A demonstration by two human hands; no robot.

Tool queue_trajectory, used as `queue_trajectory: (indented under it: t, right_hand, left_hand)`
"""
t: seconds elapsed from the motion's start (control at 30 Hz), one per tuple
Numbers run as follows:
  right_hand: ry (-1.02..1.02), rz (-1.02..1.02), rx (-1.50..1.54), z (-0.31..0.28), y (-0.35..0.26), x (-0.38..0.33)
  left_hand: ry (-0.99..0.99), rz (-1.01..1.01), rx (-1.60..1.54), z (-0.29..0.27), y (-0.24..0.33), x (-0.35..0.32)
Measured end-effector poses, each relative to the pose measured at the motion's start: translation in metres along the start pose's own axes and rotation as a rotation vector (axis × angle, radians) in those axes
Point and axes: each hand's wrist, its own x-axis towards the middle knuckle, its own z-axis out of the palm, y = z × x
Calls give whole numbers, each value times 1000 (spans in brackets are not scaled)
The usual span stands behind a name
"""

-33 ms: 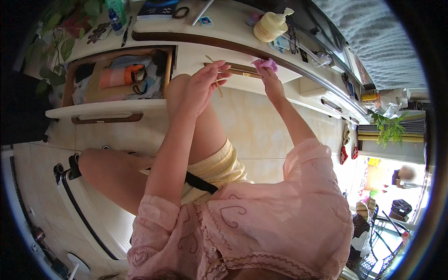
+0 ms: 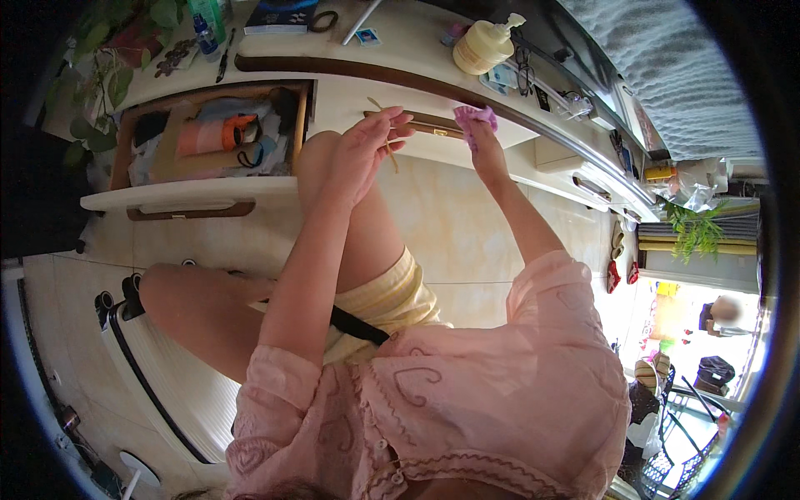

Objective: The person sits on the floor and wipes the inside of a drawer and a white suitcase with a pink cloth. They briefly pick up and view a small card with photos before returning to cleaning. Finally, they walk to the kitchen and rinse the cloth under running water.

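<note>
My right hand [image 2: 490, 157] is closed around a crumpled purple cloth [image 2: 478, 118], whose folds stick out past the fingers. The cloth is just in front of a white drawer front with a brown handle [image 2: 433, 125]; whether they touch I cannot tell. My left hand [image 2: 364, 152] is above my raised knee, its fingers loosely curled. Between them is a thin yellowish strip [image 2: 393, 160], with one end showing above the hand and the other below. To the left, a pulled-out drawer [image 2: 187, 200] holds an orange roll-shaped item [image 2: 212, 136] among bags and cardboard.
On the cabinet top stand a cream pump bottle [image 2: 483, 47], a blue book [image 2: 281, 17], a pen [image 2: 225, 57] and a small spray bottle [image 2: 205, 35]. A leafy plant [image 2: 100, 125] hangs at the left. Beside my leg is a white ribbed case [image 2: 183, 392]. Shoes [image 2: 615, 275] lie on the floor at right.
My right hand has drawn slightly back and turned, and the purple cloth is bunched up more in its fingers. My left hand has stayed in place with the strip.
</note>
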Motion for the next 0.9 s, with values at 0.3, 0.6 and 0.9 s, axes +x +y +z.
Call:
queue_trajectory:
  t: [0.3,0.6,0.9]
  right_hand:
    - [-389,485,2004,98,15,69]
    - [-589,325,2285,53,-75,74]
    - [180,832,1752,24,17,15]
  left_hand:
    - [-5,-41,28,6,2,1]
    - [-14,-16,12,1,2,2]
    - [-26,-4,46,0,-6,4]
